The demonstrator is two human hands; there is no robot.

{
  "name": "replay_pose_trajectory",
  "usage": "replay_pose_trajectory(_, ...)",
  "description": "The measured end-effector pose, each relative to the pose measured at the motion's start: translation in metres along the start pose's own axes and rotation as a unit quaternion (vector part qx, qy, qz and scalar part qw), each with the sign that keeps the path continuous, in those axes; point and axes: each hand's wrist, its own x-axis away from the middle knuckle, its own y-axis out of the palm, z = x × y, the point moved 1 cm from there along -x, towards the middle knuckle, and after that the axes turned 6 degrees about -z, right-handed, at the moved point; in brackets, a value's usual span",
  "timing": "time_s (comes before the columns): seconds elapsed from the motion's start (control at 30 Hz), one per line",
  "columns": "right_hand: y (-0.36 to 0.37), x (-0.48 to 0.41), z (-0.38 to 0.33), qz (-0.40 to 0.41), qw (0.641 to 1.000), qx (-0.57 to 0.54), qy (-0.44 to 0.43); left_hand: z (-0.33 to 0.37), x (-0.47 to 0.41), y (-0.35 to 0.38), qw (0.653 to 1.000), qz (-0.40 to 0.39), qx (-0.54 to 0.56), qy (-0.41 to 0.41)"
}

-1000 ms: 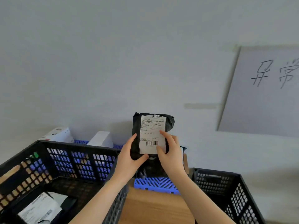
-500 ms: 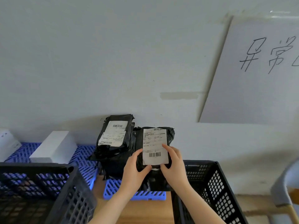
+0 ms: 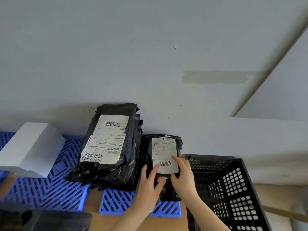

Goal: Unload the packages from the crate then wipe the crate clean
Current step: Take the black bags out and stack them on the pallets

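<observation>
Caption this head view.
Left hand and right hand hold a small black plastic package beside stacked black packages on blue slatted pallets.

Can't read label print [image 3: 164, 150] on the small package [image 3: 147, 152] — too fine. Down-left of it, blurred and edge-cropped, a dark crate [image 3: 58, 220].

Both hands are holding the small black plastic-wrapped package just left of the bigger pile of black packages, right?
Wrong side. The head view shows the left hand and right hand holding the small black plastic-wrapped package just right of the bigger pile of black packages, not left.
</observation>
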Motion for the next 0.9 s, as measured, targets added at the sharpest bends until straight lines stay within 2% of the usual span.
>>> replay_pose_trajectory(0.2, 0.018, -0.029, 0.016, -0.018, 0.999, -0.002, 0.034, -0.015, -0.030, 0.008, 0.998, -0.005, -0.059, -0.004)
replay_pose_trajectory(0.37, 0.026, -0.046, 0.019, -0.018, 0.999, 0.007, 0.026, -0.018, -0.048, 0.014, 0.989, 0.032, -0.142, -0.011)
replay_pose_trajectory(0.57, 0.024, -0.046, 0.026, -0.029, 0.999, 0.030, 0.006, -0.017, -0.048, 0.020, 0.987, 0.057, -0.149, -0.003)
replay_pose_trajectory(0.77, 0.019, -0.025, 0.030, 0.017, 0.997, 0.057, -0.043, -0.017, -0.033, 0.020, 0.977, 0.114, -0.164, 0.081)
replay_pose_trajectory(0.9, 0.022, 0.006, 0.039, 0.036, 0.990, 0.114, -0.081, -0.023, -0.013, 0.030, 0.952, 0.106, -0.249, 0.141)
